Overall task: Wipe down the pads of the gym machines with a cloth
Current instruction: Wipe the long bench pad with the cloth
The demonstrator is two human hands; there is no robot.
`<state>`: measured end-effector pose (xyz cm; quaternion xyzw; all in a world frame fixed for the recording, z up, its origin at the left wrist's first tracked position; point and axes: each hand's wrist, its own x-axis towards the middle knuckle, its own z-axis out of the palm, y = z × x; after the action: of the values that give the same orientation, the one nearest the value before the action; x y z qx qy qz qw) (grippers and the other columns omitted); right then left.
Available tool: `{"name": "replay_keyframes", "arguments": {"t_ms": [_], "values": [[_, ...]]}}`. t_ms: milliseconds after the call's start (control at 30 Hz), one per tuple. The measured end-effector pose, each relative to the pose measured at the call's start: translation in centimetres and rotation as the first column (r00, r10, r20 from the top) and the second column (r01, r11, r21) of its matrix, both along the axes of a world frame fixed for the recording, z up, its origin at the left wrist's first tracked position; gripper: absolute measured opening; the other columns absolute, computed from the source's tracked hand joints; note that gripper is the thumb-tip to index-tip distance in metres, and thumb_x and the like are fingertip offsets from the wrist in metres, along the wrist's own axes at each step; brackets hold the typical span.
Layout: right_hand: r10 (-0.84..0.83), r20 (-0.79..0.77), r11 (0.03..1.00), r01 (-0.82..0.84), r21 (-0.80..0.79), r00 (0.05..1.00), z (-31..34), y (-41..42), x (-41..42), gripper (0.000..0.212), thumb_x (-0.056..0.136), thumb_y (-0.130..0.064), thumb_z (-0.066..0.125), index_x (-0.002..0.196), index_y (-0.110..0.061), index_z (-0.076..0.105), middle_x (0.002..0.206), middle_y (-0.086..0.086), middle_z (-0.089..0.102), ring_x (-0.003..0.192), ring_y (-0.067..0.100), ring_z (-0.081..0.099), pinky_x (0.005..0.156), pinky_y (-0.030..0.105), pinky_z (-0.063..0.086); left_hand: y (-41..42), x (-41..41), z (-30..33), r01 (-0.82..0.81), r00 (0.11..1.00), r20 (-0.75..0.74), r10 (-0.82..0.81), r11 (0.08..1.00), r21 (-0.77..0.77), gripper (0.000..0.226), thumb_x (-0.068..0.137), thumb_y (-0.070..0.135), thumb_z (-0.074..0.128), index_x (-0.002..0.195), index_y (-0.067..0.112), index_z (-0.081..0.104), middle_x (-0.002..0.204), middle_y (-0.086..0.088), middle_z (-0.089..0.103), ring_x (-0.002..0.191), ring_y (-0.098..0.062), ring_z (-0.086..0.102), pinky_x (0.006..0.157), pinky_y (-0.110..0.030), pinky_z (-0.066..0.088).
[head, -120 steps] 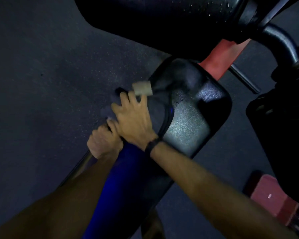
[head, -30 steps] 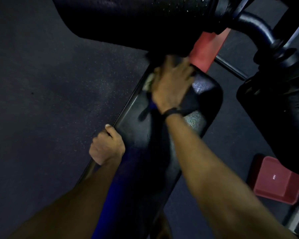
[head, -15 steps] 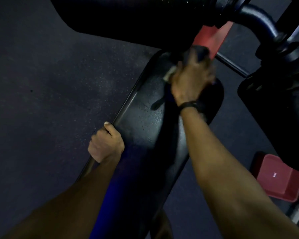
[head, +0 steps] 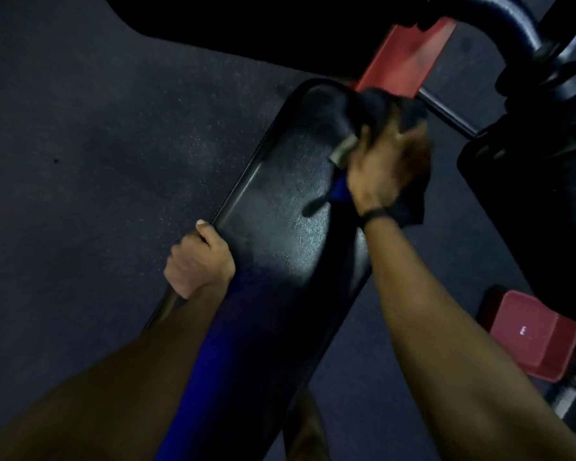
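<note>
The left hand [head: 198,261] curls around the padded bench's [head: 280,211] left edge, likely to steady it, while the right hand [head: 384,161], its grip bunching the dark cloth [head: 409,197], presses it onto the pad's upper end to wipe.

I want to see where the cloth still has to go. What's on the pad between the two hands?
In the head view, only bare black pad lies between the left hand gripping its edge and the right hand holding the cloth.
</note>
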<state>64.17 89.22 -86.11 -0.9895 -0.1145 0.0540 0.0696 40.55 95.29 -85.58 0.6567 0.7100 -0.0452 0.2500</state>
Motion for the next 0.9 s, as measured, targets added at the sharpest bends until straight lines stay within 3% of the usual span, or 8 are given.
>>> {"name": "replay_keyframes", "arguments": {"t_ms": [100, 233, 333, 400, 500, 567, 700, 900], "values": [[0.306, 0.031, 0.952, -0.306, -0.014, 0.951, 0.3, 3.5, -4.4, 0.054, 0.097, -0.042, 0.048, 0.149, -0.026, 0.043, 0.148, 0.023, 0.040, 0.118, 0.039, 0.046, 0.094, 0.047, 0.038, 0.2, -0.1, -0.1, -0.001, 1.000, -0.017, 0.001, 1.000, -0.007, 0.060, 0.107, 0.036, 0.031, 0.100, -0.009, 0.069, 0.106, -0.032, 0.066, 0.099, -0.047, 0.060, 0.085, -0.048, 0.042], [0.571, -0.119, 0.819, -0.573, 0.021, 0.812, 1.7, -4.1, -13.6, 0.063, 0.090, -0.043, 0.057, 0.149, -0.030, 0.042, 0.142, 0.018, 0.042, 0.105, 0.032, 0.048, 0.085, 0.044, 0.038, 0.1, 0.3, 0.5, -0.004, 1.000, 0.001, 0.004, 1.000, -0.029, 0.060, 0.108, 0.035, 0.030, 0.103, -0.012, 0.067, 0.109, -0.034, 0.064, 0.102, -0.048, 0.059, 0.087, -0.049, 0.041], [0.393, -0.165, 0.919, -0.393, 0.031, 0.905, 2.2, -11.0, -13.4, 0.062, 0.087, -0.040, 0.059, 0.147, -0.029, 0.046, 0.136, 0.022, 0.047, 0.101, 0.038, 0.051, 0.084, 0.046, 0.040, -0.1, 0.4, 0.5, -0.011, 1.000, 0.006, 0.011, 1.000, -0.029, 0.059, 0.108, 0.033, 0.032, 0.102, -0.014, 0.066, 0.108, -0.035, 0.064, 0.102, -0.049, 0.058, 0.087, -0.049, 0.041], [0.157, -0.060, 0.987, -0.158, -0.015, 0.986, 1.1, -11.4, -9.4, 0.057, 0.093, -0.040, 0.057, 0.147, -0.026, 0.046, 0.139, 0.026, 0.046, 0.111, 0.042, 0.049, 0.092, 0.048, 0.036, -0.1, 0.3, 0.4, -0.014, 1.000, 0.006, 0.014, 1.000, -0.022, 0.059, 0.107, 0.034, 0.032, 0.100, -0.012, 0.067, 0.106, -0.034, 0.065, 0.100, -0.048, 0.059, 0.086, -0.048, 0.042], [-0.114, -0.004, 0.993, 0.114, 0.009, 0.993, -0.3, -6.0, -1.5, 0.060, 0.101, -0.044, 0.044, 0.155, -0.021, 0.035, 0.155, 0.026, 0.030, 0.142, 0.045, 0.030, 0.112, 0.051, 0.022, -0.1, 0.3, 0.2, -0.016, 1.000, 0.002, 0.016, 1.000, -0.012, 0.059, 0.107, 0.034, 0.032, 0.100, -0.011, 0.068, 0.105, -0.033, 0.066, 0.099, -0.048, 0.060, 0.085, -0.048, 0.042], [-0.108, -0.005, 0.993, 0.109, 0.037, 0.994, -0.4, -0.8, 2.3, 0.062, 0.102, -0.044, 0.043, 0.157, -0.019, 0.030, 0.159, 0.023, 0.024, 0.147, 0.041, 0.024, 0.115, 0.049, 0.017, 0.0, 0.4, 0.1, -0.022, 1.000, 0.008, 0.022, 1.000, -0.008, 0.058, 0.107, 0.035, 0.033, 0.100, -0.011, 0.068, 0.105, -0.033, 0.066, 0.099, -0.048, 0.060, 0.086, -0.048, 0.042], [0.255, 0.038, 0.967, -0.254, -0.030, 0.966, 0.0, 4.3, -1.3, 0.055, 0.099, -0.046, 0.043, 0.150, -0.027, 0.039, 0.152, 0.020, 0.037, 0.132, 0.038, 0.040, 0.102, 0.048, 0.031, -0.1, 0.1, 0.0, -0.027, 1.000, -0.004, 0.027, 1.000, -0.013, 0.058, 0.107, 0.036, 0.033, 0.100, -0.010, 0.068, 0.106, -0.032, 0.066, 0.100, -0.047, 0.059, 0.087, -0.049, 0.042], [0.675, -0.059, 0.738, -0.674, 0.030, 0.736, 1.0, -2.0, -13.7, 0.056, 0.096, -0.047, 0.054, 0.147, -0.025, 0.045, 0.142, 0.020, 0.044, 0.103, 0.030, 0.047, 0.083, 0.044, 0.038, -0.1, 0.2, 0.0, -0.020, 1.000, 0.004, 0.020, 1.000, -0.010, 0.058, 0.107, 0.035, 0.033, 0.100, -0.010, 0.068, 0.107, -0.032, 0.066, 0.100, -0.047, 0.060, 0.088, -0.048, 0.042]]}}
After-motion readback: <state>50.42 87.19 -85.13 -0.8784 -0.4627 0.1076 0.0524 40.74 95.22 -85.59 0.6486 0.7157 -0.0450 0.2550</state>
